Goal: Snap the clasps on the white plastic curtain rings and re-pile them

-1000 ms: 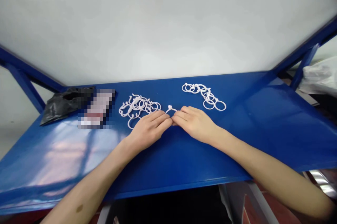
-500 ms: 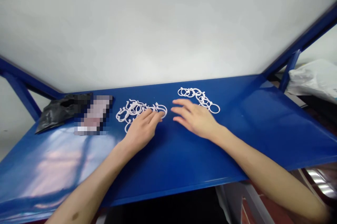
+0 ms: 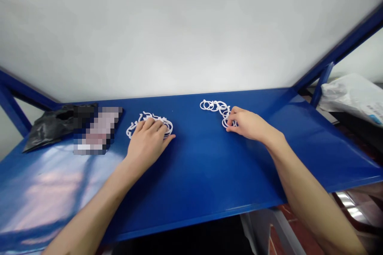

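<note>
White plastic rings in two groups on the blue bench, one of my hands at each. One second earlier, my hands meet over a single ring just right of the ring pile; half a second earlier, my right hand is spread, its fingers toward the pile. Now my left hand lies palm down over the pile, fingers wide, thumb standing out; any ring caught beneath is hidden. My right hand is at the row of overlapping rings, well right of the pile; its thumb and forefinger stand narrow at the row's near end, and I cannot tell whether they pinch a ring. I judge that two-handed work on one ring has given way to separate attention to each group. Left of the pile lie a pixelated flat object and a black plastic bag.
</note>
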`<state>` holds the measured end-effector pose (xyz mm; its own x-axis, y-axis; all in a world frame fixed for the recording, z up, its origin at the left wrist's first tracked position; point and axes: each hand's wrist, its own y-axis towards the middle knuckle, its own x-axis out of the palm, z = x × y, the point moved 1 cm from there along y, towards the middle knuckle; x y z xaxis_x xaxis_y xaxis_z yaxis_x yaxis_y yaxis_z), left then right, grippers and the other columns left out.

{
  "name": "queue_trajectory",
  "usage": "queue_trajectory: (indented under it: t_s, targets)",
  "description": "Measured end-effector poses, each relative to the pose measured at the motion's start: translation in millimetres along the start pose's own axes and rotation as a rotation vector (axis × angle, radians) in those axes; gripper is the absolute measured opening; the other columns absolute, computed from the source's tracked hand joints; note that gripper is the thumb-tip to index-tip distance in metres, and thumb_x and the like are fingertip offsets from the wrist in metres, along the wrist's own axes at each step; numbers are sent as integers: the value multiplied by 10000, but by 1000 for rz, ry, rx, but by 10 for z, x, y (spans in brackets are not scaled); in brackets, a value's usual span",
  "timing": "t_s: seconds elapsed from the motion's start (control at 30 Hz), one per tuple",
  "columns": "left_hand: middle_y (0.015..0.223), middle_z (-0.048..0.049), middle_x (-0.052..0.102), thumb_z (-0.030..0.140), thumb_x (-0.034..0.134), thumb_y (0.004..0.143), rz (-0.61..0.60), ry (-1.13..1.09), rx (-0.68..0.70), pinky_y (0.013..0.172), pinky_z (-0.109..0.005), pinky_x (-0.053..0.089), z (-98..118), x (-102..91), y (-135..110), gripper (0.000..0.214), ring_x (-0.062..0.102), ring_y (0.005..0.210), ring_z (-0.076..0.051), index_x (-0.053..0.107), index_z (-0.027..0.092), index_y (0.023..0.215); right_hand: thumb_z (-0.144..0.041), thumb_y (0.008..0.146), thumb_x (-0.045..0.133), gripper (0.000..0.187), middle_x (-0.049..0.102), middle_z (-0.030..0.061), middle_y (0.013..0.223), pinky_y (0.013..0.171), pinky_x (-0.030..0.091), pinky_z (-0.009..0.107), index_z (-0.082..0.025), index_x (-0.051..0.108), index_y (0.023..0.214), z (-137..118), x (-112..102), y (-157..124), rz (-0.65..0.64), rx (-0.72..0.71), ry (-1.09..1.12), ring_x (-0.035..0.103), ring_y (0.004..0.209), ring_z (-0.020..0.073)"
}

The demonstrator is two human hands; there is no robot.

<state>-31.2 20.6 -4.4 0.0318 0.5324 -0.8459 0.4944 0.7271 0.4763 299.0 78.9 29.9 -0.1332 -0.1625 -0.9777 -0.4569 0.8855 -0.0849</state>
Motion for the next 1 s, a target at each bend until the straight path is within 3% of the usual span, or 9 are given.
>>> queue_trajectory:
  t_s: [0.13, 0.23, 0.37, 0.47, 0.6, 0.73, 1.0]
  targets:
    - [897, -131, 707, 314, 611, 935, -31, 12, -23, 750, -479, 466, -56, -41, -7, 204, 592, 910, -342, 685, 172, 809, -231, 911, 659, 92, 667, 11, 909, 627, 404, 278, -202, 688, 828, -213, 31, -48, 16, -136, 28, 610, 721, 137]
    - [1001, -142, 712, 337, 642, 926, 37, -48, -42, 772, -481, 487, 9, -96, 19, 187, 613, 936, -333, 693, 157, 948, -256, 965, 613, 100, 679, 7, 838, 616, 397, 279, -195, 638, 890, -473, 97, -80, 46, -236, -11, 611, 695, 148]
    - [1142, -114, 697, 315, 616, 962, 160, -383, 165, 869, -382, 532, 274, -148, 59, 256, 652, 1000, -231, 611, 150, 1158, -255, 1028, 510, 147, 685, 53, 905, 705, 455, 302, -168, 623, 990, -822, 241, -111, 202, -490, -78, 613, 795, 175]
    - [1037, -73, 699, 275, 465, 1036, 79, -514, 227, 772, -292, 540, 437, -139, 77, 170, 662, 899, -167, 577, 151, 1067, -200, 1050, 425, 242, 682, 70, 924, 732, 473, 303, -156, 641, 948, -967, 330, -140, 298, -635, -111, 581, 834, 179]
    - [753, -2, 606, 226, 318, 1065, -17, -496, 233, 593, -245, 467, 492, -150, 101, 313, 583, 667, -133, 520, 183, 830, -119, 1031, 401, 302, 670, 60, 836, 678, 462, 306, -146, 667, 890, -1054, 417, -164, 410, -635, -174, 555, 780, 184]
    - [738, -22, 595, 144, 279, 1040, 20, -354, 232, 595, -268, 458, 520, -185, 101, 336, 553, 652, -151, 527, 177, 816, -84, 1016, 379, 358, 647, 76, 757, 636, 438, 331, -132, 671, 814, -1136, 497, -184, 538, -593, -230, 537, 719, 196]
    - [782, -24, 633, 142, 318, 1024, -58, -368, 121, 636, -273, 495, 555, -82, 60, 271, 610, 717, -163, 551, 174, 888, -67, 969, 454, 279, 657, 60, 746, 633, 458, 330, -148, 663, 801, -1170, 547, -196, 552, -455, -238, 546, 677, 191]
